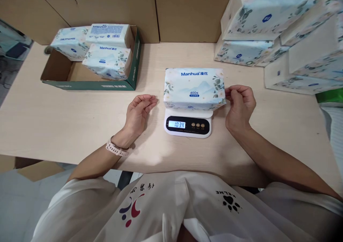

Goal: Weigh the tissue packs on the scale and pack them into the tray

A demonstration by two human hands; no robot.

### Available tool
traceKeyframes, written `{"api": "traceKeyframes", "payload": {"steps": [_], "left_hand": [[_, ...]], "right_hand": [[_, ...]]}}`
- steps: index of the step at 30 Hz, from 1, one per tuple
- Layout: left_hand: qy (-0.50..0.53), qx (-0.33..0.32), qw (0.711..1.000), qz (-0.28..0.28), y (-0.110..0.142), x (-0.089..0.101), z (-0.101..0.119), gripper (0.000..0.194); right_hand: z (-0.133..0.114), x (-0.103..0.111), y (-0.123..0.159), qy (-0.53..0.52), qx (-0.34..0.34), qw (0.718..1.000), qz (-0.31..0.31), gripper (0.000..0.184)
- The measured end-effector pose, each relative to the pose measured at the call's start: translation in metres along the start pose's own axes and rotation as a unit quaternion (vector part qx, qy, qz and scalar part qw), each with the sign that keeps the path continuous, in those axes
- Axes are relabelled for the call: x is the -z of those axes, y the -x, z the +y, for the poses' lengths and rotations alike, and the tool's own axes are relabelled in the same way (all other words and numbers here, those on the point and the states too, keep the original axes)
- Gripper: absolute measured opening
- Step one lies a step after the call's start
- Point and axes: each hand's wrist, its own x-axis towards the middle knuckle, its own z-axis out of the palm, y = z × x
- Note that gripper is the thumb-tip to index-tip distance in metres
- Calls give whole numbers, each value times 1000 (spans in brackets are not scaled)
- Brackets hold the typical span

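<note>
A tissue pack (193, 88) with a pale blue floral wrapper rests on a small white digital kitchen scale (188, 133). The lit display reads 103.4. To the left of the pack is my left hand (138, 114), its thumb and fingers pressed together with nothing visible in them, apart from the pack. My right hand (239, 106) is at the pack's right end with curled fingers; the fingertips are close against the wrapper, and whether they touch it I cannot tell. The pack covers most of the weighing plate.
At the back left, an open green-edged cardboard box (99, 85) holds three tissue packs (107, 61). More packs (268, 13) are stacked at the back right. Cardboard panels (197, 13) stand along the table's (66, 124) back edge. An open carton (40, 170) is below the front left edge.
</note>
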Motion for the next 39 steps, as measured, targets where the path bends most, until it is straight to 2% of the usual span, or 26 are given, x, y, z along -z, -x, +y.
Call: {"api": "traceKeyframes", "payload": {"steps": [11, 20, 25, 30, 34, 37, 39], "left_hand": [[-19, -2, 1000, -9, 0, 1, 0, 11], [-23, -2, 1000, -9, 0, 1, 0, 11], [-23, -6, 1000, -10, 0, 1, 0, 10], [-23, -5, 1000, -15, -1, 2, -2, 10], [-93, -52, 992, -67, 10, 3, 0, 18], [-196, -133, 960, -152, 21, 4, 3, 42], [-236, -163, 937, -200, 23, 5, 4, 56]], "right_hand": [[-3, -1, 2, 10, -12, 1000, 5, 9], [2, -1, 1, 28, 13, 1000, 0, 17], [2, 0, 1, 31, 9, 999, -3, 13], [-5, -1, 3, 21, 5, 1000, -3, 13], [-23, -4, 13, 15, 50, 999, -5, 23], [-35, -3, 24, 44, 103, 994, -9, 34], [-39, -1, 29, 77, 131, 988, -24, 40]]}}
